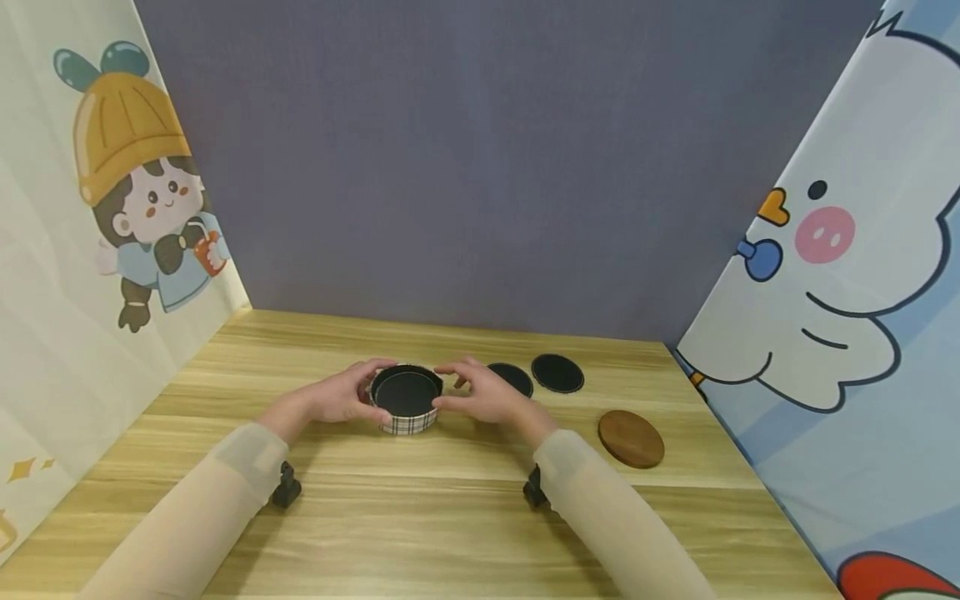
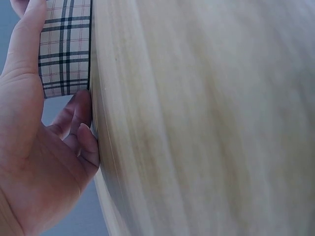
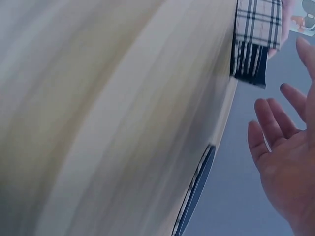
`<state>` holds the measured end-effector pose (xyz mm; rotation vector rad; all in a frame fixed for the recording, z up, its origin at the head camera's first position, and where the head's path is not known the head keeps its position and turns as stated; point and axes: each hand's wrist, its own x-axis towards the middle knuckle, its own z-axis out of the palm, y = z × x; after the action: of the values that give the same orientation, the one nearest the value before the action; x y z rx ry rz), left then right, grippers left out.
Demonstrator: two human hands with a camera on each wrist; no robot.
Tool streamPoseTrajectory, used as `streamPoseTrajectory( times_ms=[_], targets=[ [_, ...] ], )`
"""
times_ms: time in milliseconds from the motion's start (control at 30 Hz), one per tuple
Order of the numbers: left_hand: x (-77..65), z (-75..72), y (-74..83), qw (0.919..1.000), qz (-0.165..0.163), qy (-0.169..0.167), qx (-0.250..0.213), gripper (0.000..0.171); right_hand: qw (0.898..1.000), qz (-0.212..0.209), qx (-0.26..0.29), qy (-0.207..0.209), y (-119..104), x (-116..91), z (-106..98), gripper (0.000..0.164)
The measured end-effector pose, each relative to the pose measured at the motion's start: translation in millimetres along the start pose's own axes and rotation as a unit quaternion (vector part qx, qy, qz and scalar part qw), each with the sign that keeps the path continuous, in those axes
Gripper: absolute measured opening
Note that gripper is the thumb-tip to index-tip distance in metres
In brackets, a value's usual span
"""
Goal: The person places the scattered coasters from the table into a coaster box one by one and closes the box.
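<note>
A round coaster holder (image 1: 408, 425) with a cream plaid side and a black inside stands on the table. My left hand (image 1: 347, 395) grips its left side, thumb at the front and fingers behind; the left wrist view shows the plaid wall (image 2: 65, 49) between them. At the holder's right side is my right hand (image 1: 483, 393), fingers spread and slightly bent. The right wrist view shows a gap between this hand (image 3: 290, 157) and the holder (image 3: 258, 22), whose near side has a dark striped part (image 3: 249, 64).
Behind my right hand lies a black round coaster (image 1: 513, 378), partly hidden, with a second black coaster (image 1: 557, 372) beside it. Farther right is a brown round wooden coaster (image 1: 631, 438). A grey panel (image 1: 465, 167) closes off the table's back; printed cloths hang on both sides.
</note>
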<state>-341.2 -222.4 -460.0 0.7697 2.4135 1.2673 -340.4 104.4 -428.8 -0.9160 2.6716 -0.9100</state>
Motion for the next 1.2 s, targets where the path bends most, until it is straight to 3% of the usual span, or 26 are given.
streamPoseTrajectory(
  times_ms=[233,333,633,1200],
  targets=[
    [-0.2,1.0,-0.3,0.9999,0.016,0.003,0.005,0.105,0.999,-0.016,-0.027,0.007,21.6,-15.5,-12.1,0.064],
    [-0.1,1.2,-0.1,0.9999,0.008,0.006,0.005,0.105,0.999,-0.011,-0.033,0.011,32.7,-22.5,-17.0,0.064],
    [1.7,0.7,-0.8,1.0,0.002,0.004,-0.002,0.106,0.998,0.042,-0.04,0.022,57.5,-40.8,-31.9,0.06],
    [-0.2,-0.3,2.1,0.9999,-0.004,0.006,0.011,0.106,0.996,0.075,-0.044,0.034,100.2,-66.1,-61.9,0.063]
  ],
)
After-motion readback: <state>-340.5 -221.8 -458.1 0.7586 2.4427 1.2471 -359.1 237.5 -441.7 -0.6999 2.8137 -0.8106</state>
